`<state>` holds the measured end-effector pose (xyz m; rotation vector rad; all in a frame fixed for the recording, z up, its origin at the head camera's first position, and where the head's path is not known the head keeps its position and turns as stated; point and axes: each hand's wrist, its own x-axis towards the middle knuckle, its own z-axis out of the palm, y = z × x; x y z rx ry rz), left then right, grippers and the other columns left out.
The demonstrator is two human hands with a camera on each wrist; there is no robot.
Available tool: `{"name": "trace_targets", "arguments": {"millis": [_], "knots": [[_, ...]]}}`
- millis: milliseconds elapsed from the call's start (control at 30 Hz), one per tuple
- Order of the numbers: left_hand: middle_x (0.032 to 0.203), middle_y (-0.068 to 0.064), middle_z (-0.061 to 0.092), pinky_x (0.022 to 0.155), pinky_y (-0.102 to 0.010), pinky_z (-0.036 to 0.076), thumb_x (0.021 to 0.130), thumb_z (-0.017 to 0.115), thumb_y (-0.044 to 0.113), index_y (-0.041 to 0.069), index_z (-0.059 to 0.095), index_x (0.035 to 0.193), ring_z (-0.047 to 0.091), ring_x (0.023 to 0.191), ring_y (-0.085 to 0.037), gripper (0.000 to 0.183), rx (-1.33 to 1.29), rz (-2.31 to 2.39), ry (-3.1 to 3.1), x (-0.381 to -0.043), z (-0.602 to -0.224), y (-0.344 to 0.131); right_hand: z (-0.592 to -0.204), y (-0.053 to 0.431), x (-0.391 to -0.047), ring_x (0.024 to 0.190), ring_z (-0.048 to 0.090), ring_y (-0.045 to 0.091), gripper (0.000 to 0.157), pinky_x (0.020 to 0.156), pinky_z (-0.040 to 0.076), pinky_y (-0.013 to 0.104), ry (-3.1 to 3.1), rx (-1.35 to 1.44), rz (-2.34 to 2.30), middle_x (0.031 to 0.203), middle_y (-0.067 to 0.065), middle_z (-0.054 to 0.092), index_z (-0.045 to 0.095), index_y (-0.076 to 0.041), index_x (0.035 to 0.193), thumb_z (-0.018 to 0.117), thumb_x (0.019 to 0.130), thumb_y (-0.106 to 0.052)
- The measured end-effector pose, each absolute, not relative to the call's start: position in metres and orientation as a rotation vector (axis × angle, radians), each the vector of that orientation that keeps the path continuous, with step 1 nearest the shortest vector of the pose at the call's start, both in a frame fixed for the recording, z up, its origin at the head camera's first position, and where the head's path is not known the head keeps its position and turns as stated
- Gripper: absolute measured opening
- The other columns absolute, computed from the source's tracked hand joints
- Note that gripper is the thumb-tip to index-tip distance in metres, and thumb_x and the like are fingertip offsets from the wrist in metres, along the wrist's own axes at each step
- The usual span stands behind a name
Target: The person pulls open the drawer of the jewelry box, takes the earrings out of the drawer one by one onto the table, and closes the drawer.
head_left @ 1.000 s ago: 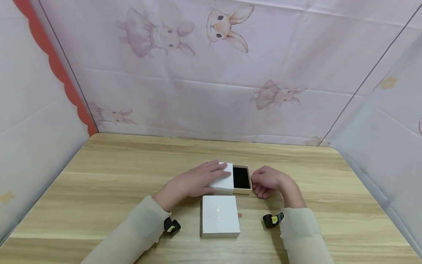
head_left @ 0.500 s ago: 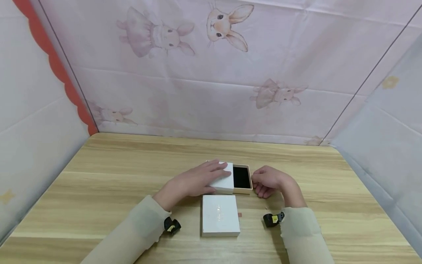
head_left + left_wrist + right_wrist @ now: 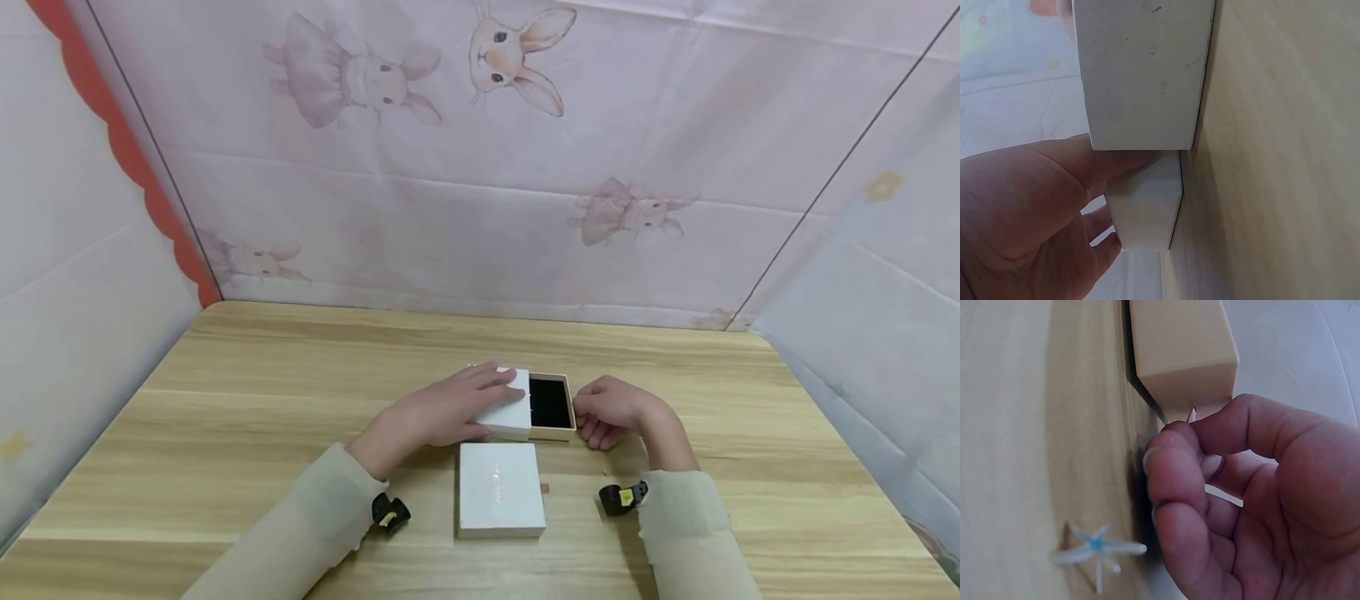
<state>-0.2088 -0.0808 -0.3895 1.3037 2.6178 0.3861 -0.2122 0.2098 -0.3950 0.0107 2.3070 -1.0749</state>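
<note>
A white drawer-style gift box (image 3: 512,421) lies on the table, its tan inner drawer (image 3: 553,433) pulled partway out to the right. Black lining (image 3: 551,404) shows inside, with small pale points at the sleeve's edge; the rest is covered. My left hand (image 3: 457,408) holds the white sleeve, fingers spread across its top and thumb along the near side (image 3: 1079,159). At the drawer's right end, my right hand (image 3: 611,412) pinches a small pull tab (image 3: 1192,415), mostly hidden by thumb and fingertips.
A second white box (image 3: 500,490) with gold lettering lies directly in front, a pinkish tab at its right side. On the table near my right hand is a small clear star-shaped piece (image 3: 1099,545) with a blue centre. Patterned fabric walls surround the wooden tabletop (image 3: 300,367).
The inner drawer has slid slightly farther right out of its sleeve, and pale points now show at the sleeve's edge. Both hands keep nearly the same position.
</note>
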Motion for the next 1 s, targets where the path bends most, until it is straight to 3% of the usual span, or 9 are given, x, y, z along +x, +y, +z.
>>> {"name": "trace_targets", "arguments": {"millis": [1000], "knots": [[0.165, -0.003, 0.024, 0.124, -0.045, 0.019, 0.097, 0.066, 0.023, 0.021, 0.038, 0.155, 0.017, 0.153, -0.028, 0.064, 1.34, 0.369, 2.628, -0.2125, -0.3921, -0.0815, -0.394, 0.2113, -0.212, 0.053, 0.061, 0.014, 0.024, 0.052, 0.057, 0.03, 2.331, 0.017, -1.066, 0.064, 0.006, 0.062, 0.063, -0.004, 0.074, 0.049, 0.09, -0.013]]}}
